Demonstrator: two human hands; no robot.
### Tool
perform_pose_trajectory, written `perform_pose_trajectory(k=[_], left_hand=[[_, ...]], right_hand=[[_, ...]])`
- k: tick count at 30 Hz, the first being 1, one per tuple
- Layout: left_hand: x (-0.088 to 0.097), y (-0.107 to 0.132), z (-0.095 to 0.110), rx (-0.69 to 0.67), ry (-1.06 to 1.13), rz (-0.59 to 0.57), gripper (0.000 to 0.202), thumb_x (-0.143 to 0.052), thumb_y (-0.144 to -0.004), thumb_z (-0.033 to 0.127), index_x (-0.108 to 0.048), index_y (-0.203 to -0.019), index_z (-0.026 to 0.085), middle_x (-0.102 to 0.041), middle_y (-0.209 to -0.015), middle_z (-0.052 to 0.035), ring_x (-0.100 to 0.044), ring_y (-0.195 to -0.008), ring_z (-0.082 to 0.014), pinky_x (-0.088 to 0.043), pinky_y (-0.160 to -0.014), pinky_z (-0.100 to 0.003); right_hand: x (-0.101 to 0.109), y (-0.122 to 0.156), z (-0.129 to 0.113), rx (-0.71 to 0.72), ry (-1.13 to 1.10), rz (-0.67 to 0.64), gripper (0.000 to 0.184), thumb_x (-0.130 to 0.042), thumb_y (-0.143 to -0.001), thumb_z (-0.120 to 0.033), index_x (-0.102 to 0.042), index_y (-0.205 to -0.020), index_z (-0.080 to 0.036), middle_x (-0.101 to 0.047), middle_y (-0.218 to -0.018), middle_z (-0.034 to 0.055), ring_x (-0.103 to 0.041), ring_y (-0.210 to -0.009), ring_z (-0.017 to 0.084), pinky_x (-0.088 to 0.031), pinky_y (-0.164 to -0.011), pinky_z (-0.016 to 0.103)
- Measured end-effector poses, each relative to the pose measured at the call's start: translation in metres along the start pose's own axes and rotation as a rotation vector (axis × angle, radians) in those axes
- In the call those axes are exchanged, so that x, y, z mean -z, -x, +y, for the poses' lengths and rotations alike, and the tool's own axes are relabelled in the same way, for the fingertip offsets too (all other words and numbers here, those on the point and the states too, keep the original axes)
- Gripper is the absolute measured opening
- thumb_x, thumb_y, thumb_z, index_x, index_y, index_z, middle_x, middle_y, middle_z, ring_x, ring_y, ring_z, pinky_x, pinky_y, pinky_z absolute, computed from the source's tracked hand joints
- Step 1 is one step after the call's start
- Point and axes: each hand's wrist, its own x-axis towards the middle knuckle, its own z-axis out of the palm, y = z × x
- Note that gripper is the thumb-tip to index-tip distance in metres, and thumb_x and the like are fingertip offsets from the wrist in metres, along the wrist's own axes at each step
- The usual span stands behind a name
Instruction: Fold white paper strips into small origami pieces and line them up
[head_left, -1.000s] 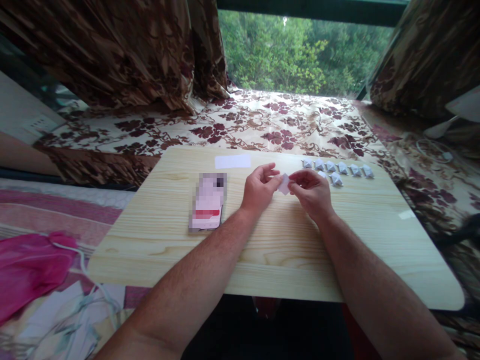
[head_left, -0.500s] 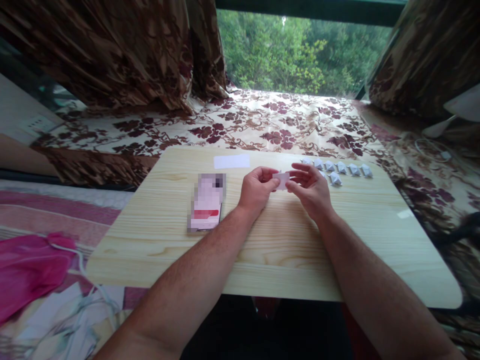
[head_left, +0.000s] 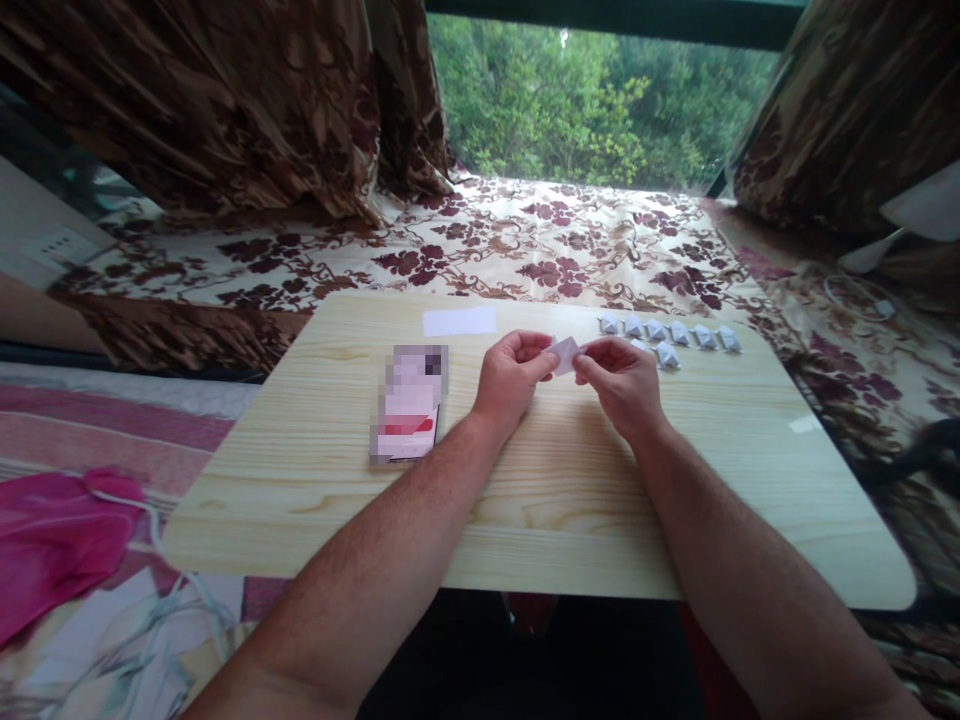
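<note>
Both my hands meet over the middle of a pale wooden table [head_left: 570, 500]. My left hand [head_left: 510, 378] and my right hand [head_left: 619, 382] each pinch one side of a small white folded paper [head_left: 565, 353], held just above the tabletop. To the right of my right hand lies a row of several small white folded paper pieces [head_left: 667, 333]. One more folded piece [head_left: 666, 356] sits just in front of that row. A flat white paper strip [head_left: 459, 321] lies at the far edge, left of my hands.
A phone [head_left: 409, 402] lies face up on the table, left of my left hand. A small scrap [head_left: 804, 424] rests near the right edge. Floral cloth [head_left: 525, 240] and curtains lie behind. Pink fabric [head_left: 52, 540] and white cables [head_left: 172, 600] sit at lower left.
The small paper has been turned and refolded between my fingers, staying at the same spot over the table. My view has shifted slightly. Nothing else on the table has moved.
</note>
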Motion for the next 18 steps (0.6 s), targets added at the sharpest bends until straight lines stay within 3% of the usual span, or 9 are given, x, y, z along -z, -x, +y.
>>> perform_pose_trajectory(k=[3, 8, 18], left_hand=[[-0.0002, 0.0001, 0.0011, -0.019, -0.026, 0.000, 0.030, -0.076, -0.068, 0.026, -0.072, -0.095, 0.016, -0.069, -0.075, -0.0015, -0.061, -0.066, -0.0114, -0.050, -0.062, -0.024], [-0.0009, 0.0012, 0.0002, -0.057, -0.058, 0.009, 0.015, -0.075, -0.066, 0.022, -0.073, -0.080, 0.016, -0.067, -0.068, -0.0004, -0.057, -0.061, -0.0104, -0.045, -0.058, -0.023], [-0.0035, 0.0045, 0.0016, -0.073, -0.060, -0.013, 0.010, -0.076, -0.065, 0.019, -0.071, -0.074, 0.017, -0.065, -0.062, 0.0024, -0.057, -0.057, -0.0098, -0.043, -0.056, -0.023]], right_hand=[[-0.0003, 0.0000, -0.0005, 0.002, 0.017, -0.006, 0.014, -0.075, -0.073, -0.030, -0.068, -0.074, -0.018, -0.064, -0.062, -0.0016, -0.057, -0.054, 0.012, -0.047, -0.053, 0.027], [-0.0005, -0.0001, 0.0013, 0.002, 0.002, -0.017, 0.011, -0.073, -0.074, -0.028, -0.069, -0.076, -0.018, -0.065, -0.065, -0.0013, -0.057, -0.057, 0.012, -0.049, -0.055, 0.027], [0.0004, -0.0004, 0.0047, 0.011, 0.003, 0.005, 0.006, -0.072, -0.072, -0.024, -0.068, -0.073, -0.019, -0.062, -0.064, -0.0022, -0.056, -0.056, 0.012, -0.049, -0.055, 0.027]])
